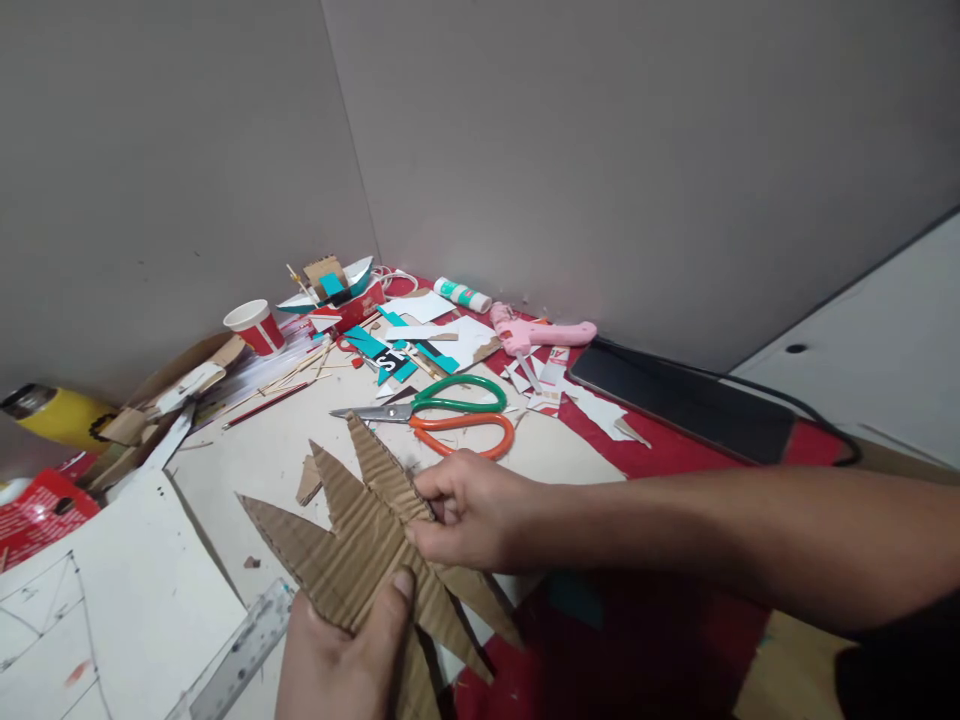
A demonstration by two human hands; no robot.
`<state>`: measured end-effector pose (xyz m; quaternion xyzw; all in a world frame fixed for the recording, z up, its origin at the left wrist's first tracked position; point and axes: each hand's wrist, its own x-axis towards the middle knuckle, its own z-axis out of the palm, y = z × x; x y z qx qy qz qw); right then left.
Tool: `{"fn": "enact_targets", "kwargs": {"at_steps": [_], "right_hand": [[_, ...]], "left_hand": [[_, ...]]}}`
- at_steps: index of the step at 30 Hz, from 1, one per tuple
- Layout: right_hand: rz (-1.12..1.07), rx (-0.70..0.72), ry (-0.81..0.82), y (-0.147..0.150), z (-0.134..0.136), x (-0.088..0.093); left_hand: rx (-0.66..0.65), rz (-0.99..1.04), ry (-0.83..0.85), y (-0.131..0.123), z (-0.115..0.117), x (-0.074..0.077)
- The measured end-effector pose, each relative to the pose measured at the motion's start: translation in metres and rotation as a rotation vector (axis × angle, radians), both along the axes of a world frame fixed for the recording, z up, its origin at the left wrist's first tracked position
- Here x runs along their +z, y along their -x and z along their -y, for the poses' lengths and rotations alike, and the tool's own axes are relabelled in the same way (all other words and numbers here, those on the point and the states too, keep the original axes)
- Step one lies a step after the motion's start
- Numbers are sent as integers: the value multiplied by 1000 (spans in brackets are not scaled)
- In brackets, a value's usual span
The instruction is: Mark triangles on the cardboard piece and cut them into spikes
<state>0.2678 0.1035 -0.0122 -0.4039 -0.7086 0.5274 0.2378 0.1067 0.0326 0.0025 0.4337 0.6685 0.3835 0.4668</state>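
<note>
Both hands hold a brown corrugated cardboard cutout with several long pointed spikes, tilted above the table. My left hand grips its lower left side, thumb lying on the face and fingers hidden behind. On the right edge, near the middle, my right hand pinches the cardboard between thumb and fingers. Just beyond the spikes lies a pair of scissors with one green and one orange handle. A small cardboard scrap rests behind the cutout, and a clear ruler lies beside my left hand.
A pink glue gun, a glue stick and a black phone lie toward the back right. Farther left stand a paper cup and a model boat. A drawn-on sheet covers the left front; a yellow bottle lies behind.
</note>
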Motion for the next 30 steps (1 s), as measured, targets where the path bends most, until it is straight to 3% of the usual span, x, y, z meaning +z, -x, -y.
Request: {"fn": "enact_targets", "kwargs": {"at_steps": [3, 7, 9, 12, 14, 17, 19, 21, 27, 30], "right_hand": [[-129, -5, 114, -3, -5, 3], [-277, -142, 287, -3, -9, 6], [-316, -188, 323, -3, -10, 8], [-327, -99, 364, -6, -11, 11], [-342, -134, 327, -11, -15, 16], [-453, -446, 113, -24, -26, 27], [-454, -548, -3, -30, -33, 34], [-297, -462, -58, -32, -35, 37], [224, 210, -270, -21, -19, 31], [380, 331, -448, -19, -16, 28]], "left_hand": [[5, 120, 75, 4, -1, 3], [29, 350, 155, 13, -11, 13], [15, 339, 133, 20, -16, 18], [-87, 269, 88, 35, -24, 24], [-184, 248, 84, 48, -29, 27], [-424, 200, 180, 67, -36, 32], [-535, 186, 259, 77, -39, 32], [-634, 168, 302, 81, -40, 29], [-795, 104, 314, 72, -37, 19], [-819, 86, 314, 68, -36, 18]]}}
